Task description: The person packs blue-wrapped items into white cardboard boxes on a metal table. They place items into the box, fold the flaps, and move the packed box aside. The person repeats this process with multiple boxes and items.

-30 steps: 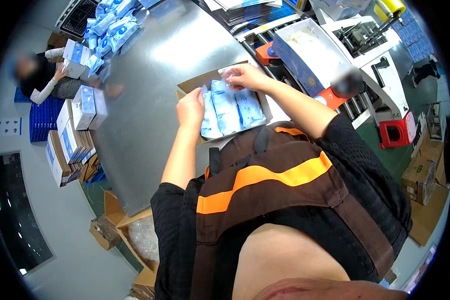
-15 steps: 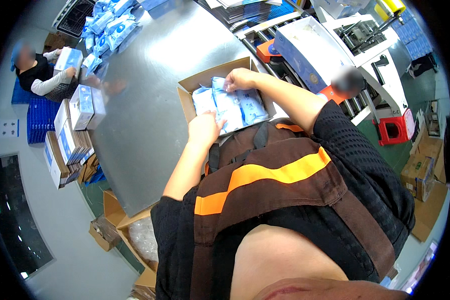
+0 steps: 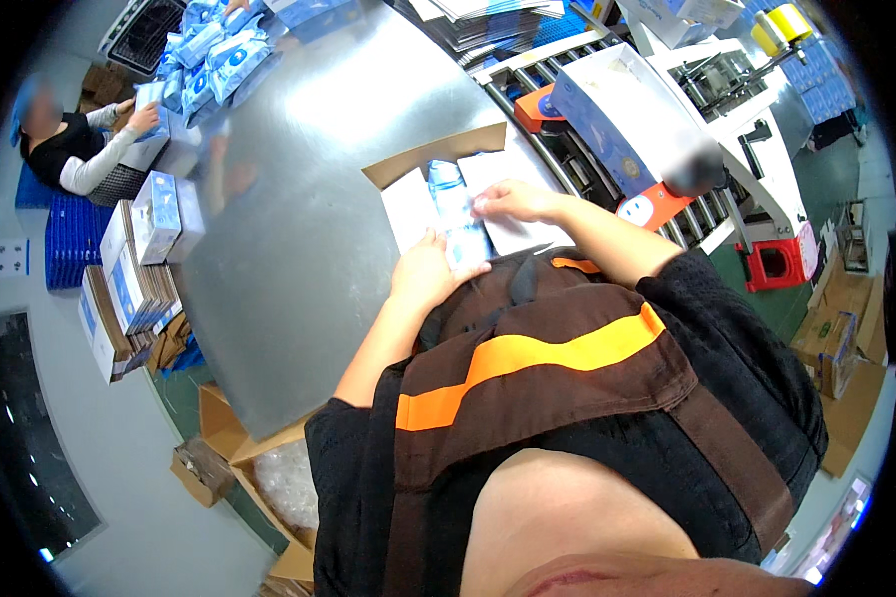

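Observation:
A cardboard box (image 3: 417,161) stands at the table's near right edge, its far flap raised. Its white left flap (image 3: 405,204) and white right flap (image 3: 485,171) lie folded inward. Between them a strip of blue-and-white soft packs (image 3: 447,187) shows; the flaps cover the rest. My left hand (image 3: 428,274) rests at the box's near left corner, fingers and thumb spread, against the left flap and near edge. My right hand (image 3: 516,202) has its fingers bent and closed at the inner edge of the right flap, over the packs.
The metal table (image 3: 289,249) stretches left and away. A pile of blue packs (image 3: 219,60) lies at its far end, near a co-worker (image 3: 70,149). Flat cartons (image 3: 134,274) stand at left. On the right, a roller conveyor (image 3: 587,174) carries an open white-and-blue box (image 3: 627,109) beside a machine.
The side flaps have been folded inward over the packs. My right hand has moved slightly right and nearer, from a pack to the right flap. The co-worker now holds up a pack.

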Motion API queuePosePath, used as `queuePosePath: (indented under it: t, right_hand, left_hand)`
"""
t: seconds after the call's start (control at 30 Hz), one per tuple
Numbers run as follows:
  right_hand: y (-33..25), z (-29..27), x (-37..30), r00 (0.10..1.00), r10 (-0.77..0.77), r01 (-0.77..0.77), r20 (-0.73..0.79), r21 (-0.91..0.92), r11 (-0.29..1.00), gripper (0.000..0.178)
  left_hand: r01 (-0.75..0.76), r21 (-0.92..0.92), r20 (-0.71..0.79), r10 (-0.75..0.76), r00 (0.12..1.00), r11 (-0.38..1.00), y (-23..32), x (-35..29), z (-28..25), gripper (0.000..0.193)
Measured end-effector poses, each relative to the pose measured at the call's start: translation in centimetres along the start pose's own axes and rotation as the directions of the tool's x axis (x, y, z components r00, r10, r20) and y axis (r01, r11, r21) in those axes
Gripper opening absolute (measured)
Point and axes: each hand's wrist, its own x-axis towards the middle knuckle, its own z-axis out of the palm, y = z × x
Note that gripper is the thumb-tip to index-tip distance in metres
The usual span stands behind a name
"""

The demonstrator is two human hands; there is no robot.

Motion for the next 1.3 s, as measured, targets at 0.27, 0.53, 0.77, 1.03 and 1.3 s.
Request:
queuePosePath:
  t: [0.27,0.53,0.77,1.03,1.3]
  right_hand:
    - [-6.1,-2.7,7.6,0.887,-0.369,0.246,-0.278,-0.391,0.887,0.035]
    - [-0.8,3.0,3.0,0.681,-0.475,-0.002,-0.557,-0.651,0.759,0.02]
    - [6.4,3.1,2.8,0.678,-0.623,0.276,-0.39,-0.65,0.708,0.024]
    - [8.6,-2.2,-0.2,0.626,-0.62,0.152,-0.474,-0.705,0.693,0.033]
    - [10.6,-9.2,-5.5,0.612,-0.619,0.111,-0.492,-0.721,0.684,0.03]
  left_hand:
    - [-0.028,-0.028,-0.461,0.011,0.887,0.999,-3.3,7.4,6.0,0.048]
    - [-0.315,0.304,-0.753,0.429,0.499,0.899,-4.1,7.1,7.9,0.064]
    - [-0.265,0.295,-0.105,0.307,0.946,0.918,-5.6,5.6,5.3,0.097]
    - [-0.316,0.202,-0.038,0.33,0.943,0.927,2.4,8.8,5.3,0.124]
    - [-0.253,0.14,-0.132,0.271,0.953,0.957,13.4,13.4,9.4,0.128]
